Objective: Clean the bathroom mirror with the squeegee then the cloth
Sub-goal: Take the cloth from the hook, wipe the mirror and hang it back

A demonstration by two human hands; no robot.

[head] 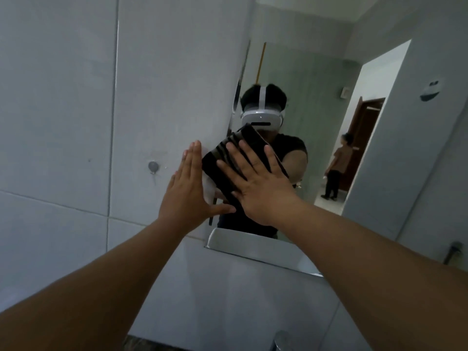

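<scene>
The bathroom mirror (pixel 329 122) hangs on the tiled wall and fills the right half of the view. My right hand (pixel 255 183) lies flat, fingers spread, pressing a dark folded cloth (pixel 220 168) against the glass near the mirror's left edge. My left hand (pixel 186 191) rests flat and open on the tile just beside that edge, its thumb reaching under the cloth. No squeegee is in view.
A small round metal fitting (pixel 153 166) sticks out of the tiled wall (pixel 63 122) left of my hands. The mirror reflects a person wearing a headset, a white basin rim (pixel 253 245), and another person (pixel 338 165) standing in a doorway. A tap top (pixel 281 340) shows at the bottom.
</scene>
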